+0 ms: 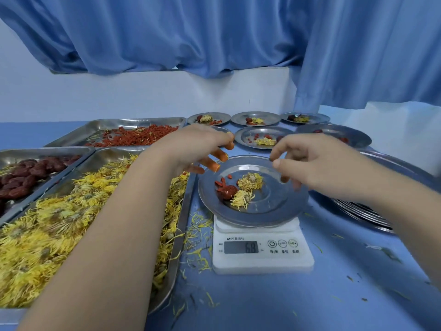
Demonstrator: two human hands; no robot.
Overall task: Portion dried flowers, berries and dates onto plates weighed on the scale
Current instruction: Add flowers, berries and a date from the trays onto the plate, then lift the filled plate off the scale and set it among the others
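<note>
Evidently the step in hand is lifting the filled round steel plate (pixel 276 209) off the white digital kitchen scale (pixel 262 256), whose display shows 68 (a decimal point cannot be made out). This is best done with the rim taken at opposite sides and the plate raised level. The two dried yellow chrysanthemum flowers (pixel 250 182), the dark red date (pixel 228 191) and the few small red berries (pixel 220 182) lie loose left of centre and could slide. The plate should then be set down among the filled steel plates (pixel 242 138) at the far side, clear of their rims.

The left hand (pixel 195 144) is held over the far-left rim, its fingers (pixel 218 166) splayed and lightly bent, with nothing seen in them. The tips are just beside the rim, and contact is uncertain. The right hand (pixel 317 161) is at the far-right rim, its thumb (pixel 278 164) and forefinger nearly closed; whether the rim is pinched cannot be told. The portion lies between the hands, nearer, untouched.
</note>
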